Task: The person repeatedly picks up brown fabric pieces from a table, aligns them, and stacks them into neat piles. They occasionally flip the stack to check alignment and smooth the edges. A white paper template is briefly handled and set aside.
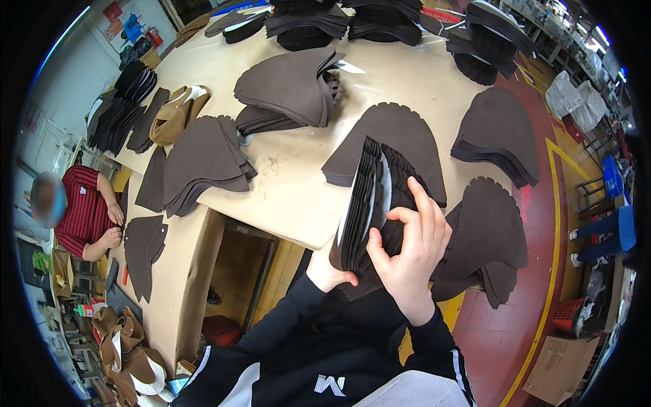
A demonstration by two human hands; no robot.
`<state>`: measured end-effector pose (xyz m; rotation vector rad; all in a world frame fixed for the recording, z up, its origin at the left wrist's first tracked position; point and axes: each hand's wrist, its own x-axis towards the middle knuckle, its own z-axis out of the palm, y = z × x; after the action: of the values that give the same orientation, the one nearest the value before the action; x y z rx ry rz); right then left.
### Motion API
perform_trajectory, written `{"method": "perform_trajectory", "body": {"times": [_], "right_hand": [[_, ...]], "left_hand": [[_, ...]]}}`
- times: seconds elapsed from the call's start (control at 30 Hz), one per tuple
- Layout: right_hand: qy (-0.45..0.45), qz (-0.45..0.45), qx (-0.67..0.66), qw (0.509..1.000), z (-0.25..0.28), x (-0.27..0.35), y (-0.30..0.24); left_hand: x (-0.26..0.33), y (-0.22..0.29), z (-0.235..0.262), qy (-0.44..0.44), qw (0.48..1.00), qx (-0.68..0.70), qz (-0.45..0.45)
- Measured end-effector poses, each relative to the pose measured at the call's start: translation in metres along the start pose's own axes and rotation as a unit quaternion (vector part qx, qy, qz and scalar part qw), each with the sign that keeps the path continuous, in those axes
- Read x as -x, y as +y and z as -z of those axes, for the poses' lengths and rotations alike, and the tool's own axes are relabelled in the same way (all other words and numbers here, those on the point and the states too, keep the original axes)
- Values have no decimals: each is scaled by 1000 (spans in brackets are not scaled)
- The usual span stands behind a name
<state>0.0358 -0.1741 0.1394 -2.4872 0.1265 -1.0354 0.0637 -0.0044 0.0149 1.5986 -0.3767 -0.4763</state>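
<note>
**Fanned bundle could spill**

The bundle (373,203) of dark cut pieces stands on edge over the table (291,169) edge. Left hand (329,268) grips its base; right hand (413,251) fingers pinch the fanned edges. Loosened, pieces likely slide floorward.

Matt brown suede-like pieces (369,203) — smooth beige tabletop (291,176).

We hold a thick bundle of dark brown scallop-edged leather pieces (371,203) upright over the edge of the tan worktable (291,169). Our left hand (329,270) grips it from below, while our right hand (410,254) pinches its fanned edges. Similar dark stacks (498,136) lie nearby.
</note>
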Motion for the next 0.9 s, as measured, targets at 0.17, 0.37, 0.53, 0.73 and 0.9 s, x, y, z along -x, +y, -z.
{"method": "perform_trajectory", "body": {"times": [0.17,0.37,0.53,0.73,0.9], "right_hand": [[9,61,40,997,-1,1,3],[-5,30,-5,1000,1,0,0],[19,4,-15,1000,-4,-1,-2],[15,53,24,998,-4,0,0],[0,26,-17,1000,0,-1,-2]], "left_hand": [[-3,-3,-1,-1,1000,15,2],[0,3,-2,3,999,-3,31],[-3,3,-1,-1,999,-6,36],[-3,-6,-1,7,1000,-30,-1],[-1,-8,0,6,1000,-25,-1]]}}
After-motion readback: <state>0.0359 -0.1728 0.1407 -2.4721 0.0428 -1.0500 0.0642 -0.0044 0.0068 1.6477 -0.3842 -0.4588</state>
